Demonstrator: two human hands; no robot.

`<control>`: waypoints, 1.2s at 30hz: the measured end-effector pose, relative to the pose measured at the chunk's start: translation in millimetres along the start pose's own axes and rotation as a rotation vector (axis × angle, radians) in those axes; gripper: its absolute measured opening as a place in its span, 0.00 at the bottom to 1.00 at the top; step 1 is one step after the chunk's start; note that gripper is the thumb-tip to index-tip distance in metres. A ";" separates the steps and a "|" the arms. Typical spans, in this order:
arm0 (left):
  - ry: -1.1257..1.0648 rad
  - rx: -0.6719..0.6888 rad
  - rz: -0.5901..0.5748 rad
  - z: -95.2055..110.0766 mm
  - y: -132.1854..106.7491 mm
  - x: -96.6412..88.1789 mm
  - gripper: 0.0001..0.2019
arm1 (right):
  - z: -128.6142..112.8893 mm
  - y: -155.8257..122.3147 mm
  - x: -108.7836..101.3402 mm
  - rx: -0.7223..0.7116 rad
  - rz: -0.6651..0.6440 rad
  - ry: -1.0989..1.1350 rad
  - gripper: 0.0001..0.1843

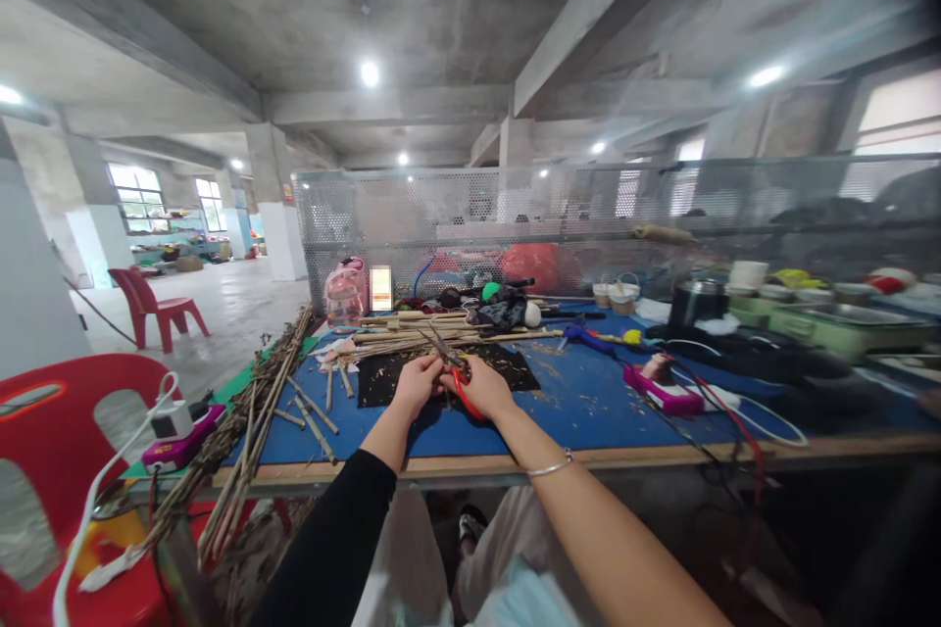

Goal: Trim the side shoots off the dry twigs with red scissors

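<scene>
My right hand point(481, 386) is closed round the red handles of a pair of scissors point(465, 394), whose metal blades point up and away over a black mat point(376, 380). Close beside it, my left hand point(420, 382) has its fingers pinched together near the blades; what they hold is too small and hidden to make out. Shavings and bits of plant matter are scattered on the mat. Behind the hands lie several long dry stalks point(382, 343). Short cut stalk pieces point(316, 429) rest on the blue table top point(580, 411) to the left.
A bundle of dry stems point(250, 411) hangs over the table's left edge. Purple power strips point(666, 392) sit at right and left, with loose cables. A glue gun point(588, 341), a pink bottle point(346, 294) and a lit phone point(381, 288) stand or lie farther back. Red chairs point(66, 411) are left.
</scene>
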State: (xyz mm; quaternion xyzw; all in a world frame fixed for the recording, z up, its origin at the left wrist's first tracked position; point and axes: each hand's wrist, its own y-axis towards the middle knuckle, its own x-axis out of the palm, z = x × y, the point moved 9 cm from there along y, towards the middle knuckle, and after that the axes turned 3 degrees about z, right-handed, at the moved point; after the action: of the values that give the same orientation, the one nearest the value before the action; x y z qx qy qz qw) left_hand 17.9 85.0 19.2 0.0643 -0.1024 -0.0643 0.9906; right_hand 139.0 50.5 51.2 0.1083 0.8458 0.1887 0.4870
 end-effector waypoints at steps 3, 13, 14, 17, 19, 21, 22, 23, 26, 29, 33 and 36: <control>0.027 0.035 -0.030 -1.5 2.3 1.8 0.17 | -1.1 1.1 -1.1 -0.008 0.024 -0.001 0.29; 0.137 0.009 -0.025 3.5 -8.1 8.2 0.18 | 3.3 1.3 -3.7 0.061 0.026 -0.066 0.26; 0.137 0.007 -0.021 5.3 -9.5 8.7 0.17 | 3.7 1.6 -3.7 0.061 0.030 -0.076 0.26; 0.133 0.019 -0.015 8.3 -10.8 8.7 0.17 | 5.6 3.0 -2.2 0.057 0.034 -0.092 0.28; 0.140 0.024 -0.020 6.6 -9.2 8.1 0.16 | 7.4 4.0 0.0 0.054 0.023 -0.090 0.29; 0.138 0.017 -0.021 2.4 -6.3 6.4 0.16 | 8.7 4.5 2.3 0.048 0.010 -0.090 0.31; 0.128 0.011 -0.018 0.1 -4.6 5.3 0.16 | 8.9 4.6 3.0 0.042 0.006 -0.094 0.31; 0.110 0.004 -0.011 -2.1 -2.9 3.9 0.16 | 9.1 4.5 3.4 0.038 0.005 -0.101 0.31; 0.043 -0.008 -0.001 -5.8 0.3 1.8 0.15 | 9.3 3.5 4.0 0.035 0.007 -0.120 0.31; 0.015 -0.009 -0.039 -5.4 0.1 5.6 0.12 | 5.3 2.4 5.5 0.002 -0.003 -0.085 0.29; 0.022 -0.051 -0.058 -7.8 -2.3 8.7 0.10 | -1.9 2.1 2.5 -0.058 0.029 -0.066 0.27; 0.009 -0.073 -0.070 -9.8 -3.2 10.1 0.10 | -2.5 2.4 -0.4 -0.067 0.060 -0.086 0.27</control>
State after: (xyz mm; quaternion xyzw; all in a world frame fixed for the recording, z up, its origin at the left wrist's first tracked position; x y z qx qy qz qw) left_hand 29.5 81.5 11.2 0.0320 -0.0932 -0.1025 0.9898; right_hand 137.0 52.0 53.6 0.1254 0.8138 0.2266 0.5203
